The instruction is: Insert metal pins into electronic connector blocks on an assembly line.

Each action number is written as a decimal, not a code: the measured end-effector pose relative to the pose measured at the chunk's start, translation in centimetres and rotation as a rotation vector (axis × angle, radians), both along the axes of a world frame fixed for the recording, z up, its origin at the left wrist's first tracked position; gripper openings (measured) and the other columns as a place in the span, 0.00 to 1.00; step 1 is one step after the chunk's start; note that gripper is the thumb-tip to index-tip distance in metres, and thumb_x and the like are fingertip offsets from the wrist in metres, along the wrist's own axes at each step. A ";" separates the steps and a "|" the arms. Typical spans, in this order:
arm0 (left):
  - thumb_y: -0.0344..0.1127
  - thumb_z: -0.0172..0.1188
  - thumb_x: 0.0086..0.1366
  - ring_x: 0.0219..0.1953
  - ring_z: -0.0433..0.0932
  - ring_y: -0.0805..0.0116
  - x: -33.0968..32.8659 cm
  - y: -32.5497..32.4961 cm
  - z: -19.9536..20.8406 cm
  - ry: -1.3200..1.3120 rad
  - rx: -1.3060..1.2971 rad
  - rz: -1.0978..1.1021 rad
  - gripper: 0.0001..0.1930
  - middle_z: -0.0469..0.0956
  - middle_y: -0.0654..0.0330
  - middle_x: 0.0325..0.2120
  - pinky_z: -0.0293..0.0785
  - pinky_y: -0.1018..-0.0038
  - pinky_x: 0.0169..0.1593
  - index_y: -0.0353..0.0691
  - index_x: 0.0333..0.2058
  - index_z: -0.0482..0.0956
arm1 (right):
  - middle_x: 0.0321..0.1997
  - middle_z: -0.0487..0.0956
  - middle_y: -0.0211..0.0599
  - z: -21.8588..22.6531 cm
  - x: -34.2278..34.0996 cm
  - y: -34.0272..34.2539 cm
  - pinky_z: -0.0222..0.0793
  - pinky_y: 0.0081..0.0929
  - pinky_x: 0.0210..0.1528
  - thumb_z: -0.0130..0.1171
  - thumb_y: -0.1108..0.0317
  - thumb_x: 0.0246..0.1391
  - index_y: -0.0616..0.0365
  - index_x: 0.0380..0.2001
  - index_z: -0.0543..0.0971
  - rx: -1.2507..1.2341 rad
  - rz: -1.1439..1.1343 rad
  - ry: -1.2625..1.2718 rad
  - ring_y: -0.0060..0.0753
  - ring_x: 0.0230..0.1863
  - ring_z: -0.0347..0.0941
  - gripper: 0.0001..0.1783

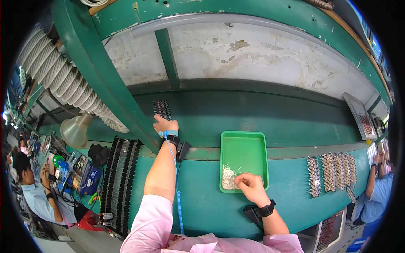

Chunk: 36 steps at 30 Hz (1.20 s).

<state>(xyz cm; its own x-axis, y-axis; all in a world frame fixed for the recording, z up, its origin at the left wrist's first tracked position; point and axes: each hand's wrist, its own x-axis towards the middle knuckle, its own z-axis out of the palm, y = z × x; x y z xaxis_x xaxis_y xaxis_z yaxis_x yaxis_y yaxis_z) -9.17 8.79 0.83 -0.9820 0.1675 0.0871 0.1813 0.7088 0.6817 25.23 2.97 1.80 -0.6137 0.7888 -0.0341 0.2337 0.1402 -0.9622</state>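
**At the green bench: one hand in the tray, one on the component strip**

At the centre of the frame we have both arms stretched over a green workbench (291,122). Our right hand (249,184) rests at the lower edge of a shallow green plastic tray (244,147), fingers curled and pressed together over a small heap of tiny pale parts (229,177) in the tray's lower left corner; whether they actually pinch one we cannot tell. The parts look like short whitish slivers, loosely piled, too small to make out further.

Our left hand (164,125) reaches further up the frame, just left of centre, with its fingers closed on the near end of a dark strip of small components (162,109) lying on the bench's darker back shelf. A blue coiled wrist-strap cord (177,185) runs down from that wrist, and each wrist carries a black band.

At lower left we see black racks of components (120,181) lying in rows. At right, silvery rows of assembled parts (331,170) lie on the bench, and a flat grey tray (360,116) leans at the upper right. A corrugated white hose (63,80) and a metal funnel-shaped horn (76,130) hang at the left. Other people sit at the far left and far right edges.
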 end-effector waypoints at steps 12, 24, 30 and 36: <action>0.24 0.59 0.43 0.35 0.72 0.58 1.4 -1.2 -0.8 -0.545 0.668 -0.497 0.32 0.71 0.50 0.31 0.68 0.69 0.40 0.39 0.47 0.52 | 0.19 0.71 0.27 0.5 -0.1 -0.1 0.58 0.14 0.20 0.52 0.78 0.45 0.64 0.24 0.76 0.012 -0.020 -0.004 0.11 0.19 0.63 0.03; 0.17 0.52 0.48 0.33 0.72 0.65 6.9 -6.2 0.3 -1.618 1.073 -0.633 0.15 0.71 0.57 0.33 0.70 0.72 0.40 0.37 0.36 0.69 | 0.18 0.69 0.28 0.3 -0.7 -0.2 0.58 0.16 0.18 0.54 0.79 0.40 0.63 0.24 0.75 0.122 -0.078 -0.069 0.15 0.16 0.62 0.03; 0.16 0.54 0.45 0.40 0.72 0.67 9.9 -8.6 1.0 -1.455 0.958 -1.137 0.32 0.70 0.59 0.38 0.69 0.70 0.45 0.44 0.50 0.60 | 0.21 0.68 0.33 1.0 -1.4 -1.2 0.63 0.24 0.21 0.58 0.78 0.35 0.60 0.26 0.75 0.448 -0.113 -0.238 0.28 0.19 0.67 0.09; 0.17 0.56 0.44 0.42 0.71 0.65 10.5 -10.3 -0.1 -1.437 0.733 -1.297 0.36 0.69 0.57 0.41 0.69 0.71 0.45 0.43 0.53 0.55 | 0.22 0.69 0.34 1.2 -2.4 -1.3 0.65 0.29 0.26 0.60 0.76 0.32 0.58 0.26 0.76 0.599 -0.091 -0.337 0.36 0.25 0.67 0.11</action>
<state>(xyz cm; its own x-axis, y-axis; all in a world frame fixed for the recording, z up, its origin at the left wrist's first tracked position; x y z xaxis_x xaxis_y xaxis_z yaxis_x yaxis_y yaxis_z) 1.36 -1.53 0.75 0.2378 0.9653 -0.1075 -0.5600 0.2267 0.7969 22.82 1.66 3.00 -0.5766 0.7790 0.2464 0.5423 0.5905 -0.5977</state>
